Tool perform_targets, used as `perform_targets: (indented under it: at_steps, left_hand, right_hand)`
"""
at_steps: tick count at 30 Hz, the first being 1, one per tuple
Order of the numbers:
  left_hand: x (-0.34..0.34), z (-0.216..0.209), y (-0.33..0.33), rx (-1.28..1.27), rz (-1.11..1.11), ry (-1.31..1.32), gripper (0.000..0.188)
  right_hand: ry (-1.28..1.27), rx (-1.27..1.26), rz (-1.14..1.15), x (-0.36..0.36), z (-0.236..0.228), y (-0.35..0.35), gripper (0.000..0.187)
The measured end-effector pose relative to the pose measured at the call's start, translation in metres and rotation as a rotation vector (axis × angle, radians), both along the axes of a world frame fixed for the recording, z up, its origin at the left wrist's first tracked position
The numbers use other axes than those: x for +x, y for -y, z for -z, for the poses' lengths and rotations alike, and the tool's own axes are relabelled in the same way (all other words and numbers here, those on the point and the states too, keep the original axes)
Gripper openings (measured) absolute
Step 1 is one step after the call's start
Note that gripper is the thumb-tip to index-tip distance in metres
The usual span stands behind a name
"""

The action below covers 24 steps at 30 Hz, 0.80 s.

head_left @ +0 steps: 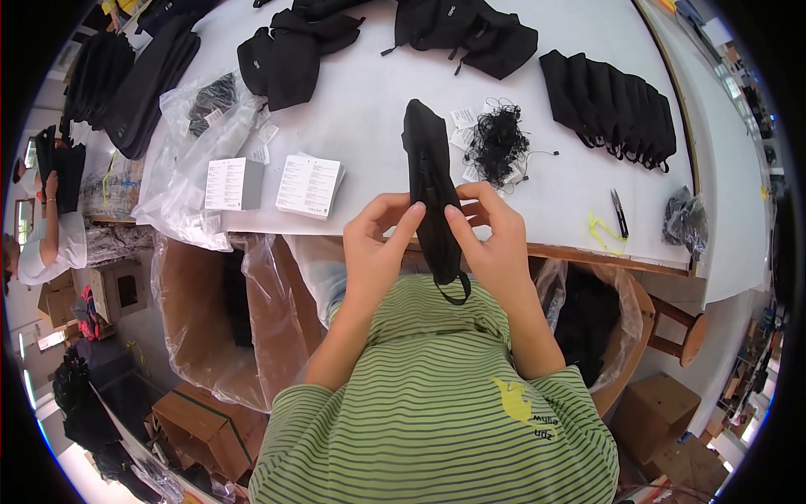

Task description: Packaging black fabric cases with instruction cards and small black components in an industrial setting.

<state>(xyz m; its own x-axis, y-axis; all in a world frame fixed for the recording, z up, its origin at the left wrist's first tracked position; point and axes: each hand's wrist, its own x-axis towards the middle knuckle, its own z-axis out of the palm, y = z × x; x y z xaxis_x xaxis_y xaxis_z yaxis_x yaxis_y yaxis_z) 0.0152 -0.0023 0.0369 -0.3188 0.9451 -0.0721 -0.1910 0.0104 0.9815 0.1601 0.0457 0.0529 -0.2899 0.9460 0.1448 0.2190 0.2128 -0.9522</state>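
Observation:
Between both hands I hold a narrow black fabric pouch point(426, 151), upright over the table's near edge. What looks like a zipper runs along it, and a strap loop hangs from its lower end. My left hand point(377, 244) is closed on its left side, thumb along the fabric. Opposite it, my right hand point(494, 242) pinches the right side. Just beyond the right hand lies a tangle of thin black cords point(499, 143) with white tags point(462, 122). Two stacks of white printed cards, one farther left point(227, 185) and one nearer point(309, 186), stand left of my hands.
More black pouches lie in a row point(613, 109) and in piles point(470, 34) at the back. A black pen-like tool point(620, 214) rests near the right edge. Plastic-lined cardboard boxes point(197, 311) stand below the table's front edge. Another person point(54, 239) is at far left.

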Motion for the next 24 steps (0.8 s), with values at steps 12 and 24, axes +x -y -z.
perform_targets:
  at_steps: [12,24]
  left_hand:
    - [0.003,-0.007,0.008,-0.034,0.009,-0.18,0.014]
    - [-0.017,0.007,-0.001,0.129,0.024,-0.082,0.031]
  right_hand:
    - [-0.016,-0.141,-0.008,0.001,-0.002,-0.007,0.021]
    - [-0.08,-0.168,-0.034,0.004,-0.006,-0.005,0.019]
